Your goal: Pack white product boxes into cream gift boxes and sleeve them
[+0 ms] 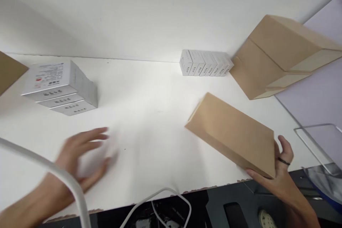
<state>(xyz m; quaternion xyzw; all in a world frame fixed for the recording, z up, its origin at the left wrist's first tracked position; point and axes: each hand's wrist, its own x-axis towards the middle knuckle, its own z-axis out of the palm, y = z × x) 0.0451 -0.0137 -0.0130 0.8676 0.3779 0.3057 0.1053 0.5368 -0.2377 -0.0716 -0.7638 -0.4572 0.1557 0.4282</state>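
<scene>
My right hand [281,164] grips one end of a brown cardboard box [237,131], thumb beneath and fingers round the far side. The box is held tilted over the right part of the white table. My left hand [80,153], smeared by motion, is over the table on the left with thumb and fingers apart and nothing between them. Just beyond it is a stack of white printed boxes [61,89]. A row of small white boxes [205,63] stands against the wall at the back.
Larger brown boxes [283,53] are piled at the back right. Part of another brown box [10,73] shows at the left edge. A white cable [53,167] arches across the left front. Dark equipment [227,199] lies below the table's chipped front edge [203,188].
</scene>
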